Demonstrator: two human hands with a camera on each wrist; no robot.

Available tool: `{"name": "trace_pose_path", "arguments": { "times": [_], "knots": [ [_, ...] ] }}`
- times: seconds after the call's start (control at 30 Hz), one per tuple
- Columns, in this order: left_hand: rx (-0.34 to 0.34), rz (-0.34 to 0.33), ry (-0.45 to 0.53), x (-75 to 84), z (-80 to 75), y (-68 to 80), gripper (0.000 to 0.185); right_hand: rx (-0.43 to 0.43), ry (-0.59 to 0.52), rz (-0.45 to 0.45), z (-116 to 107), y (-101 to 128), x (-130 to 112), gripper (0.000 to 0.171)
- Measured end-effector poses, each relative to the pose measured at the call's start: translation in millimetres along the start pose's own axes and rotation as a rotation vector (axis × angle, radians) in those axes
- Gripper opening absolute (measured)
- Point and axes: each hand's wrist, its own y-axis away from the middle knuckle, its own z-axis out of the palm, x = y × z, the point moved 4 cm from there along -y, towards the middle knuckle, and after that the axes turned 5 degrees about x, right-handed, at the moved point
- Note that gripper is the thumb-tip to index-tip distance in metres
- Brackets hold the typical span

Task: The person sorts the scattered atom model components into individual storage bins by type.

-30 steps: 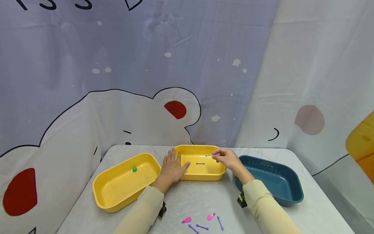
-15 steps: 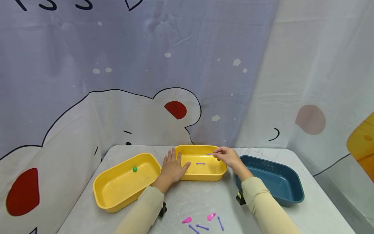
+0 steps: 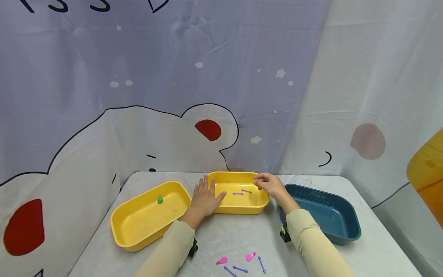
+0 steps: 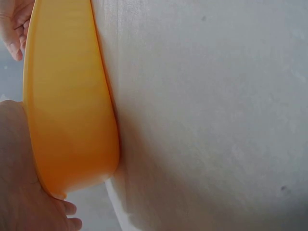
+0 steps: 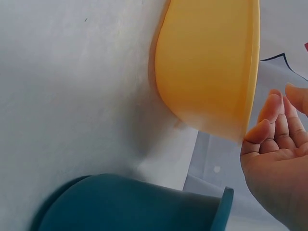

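Note:
A yellow tray (image 3: 257,208) stands at the middle back of the table, with two purple sticks (image 3: 242,192) lying in it. My left hand (image 3: 204,198) rests flat on the tray's left rim, fingers straight. My right hand (image 3: 268,183) hovers over the tray's right rim with fingers loosely curled and holding nothing. The right wrist view shows that hand (image 5: 276,161) empty beside the yellow tray (image 5: 211,72). In the left wrist view the palm (image 4: 21,187) presses against the tray's wall (image 4: 67,106).
A second yellow tray (image 3: 131,227) on the left holds a small green ball (image 3: 159,200). A dark blue tray (image 3: 342,227) sits on the right. Two pink pieces (image 3: 235,258) and several purple sticks (image 3: 244,267) lie near the table's front edge. Cloth walls surround the table.
My right hand held a purple stick over the middle yellow tray and has let it go; it now lies in the tray beside the first stick. The left hand has not moved.

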Motion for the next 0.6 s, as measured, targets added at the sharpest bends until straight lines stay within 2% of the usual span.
{"name": "trace_pose_path", "arguments": {
  "times": [0.27, 0.6],
  "knots": [
    [0.003, 0.000, 0.005, 1.4, -1.5, 1.1, 0.083, -0.026, 0.014, -0.043, -1, 11, -4, 0.032],
    [-0.004, -0.003, -0.001, 0.2, -0.7, 0.8, 0.084, -0.083, -0.012, -0.088, 5, 36, -10, 0.026]
  ]
}}
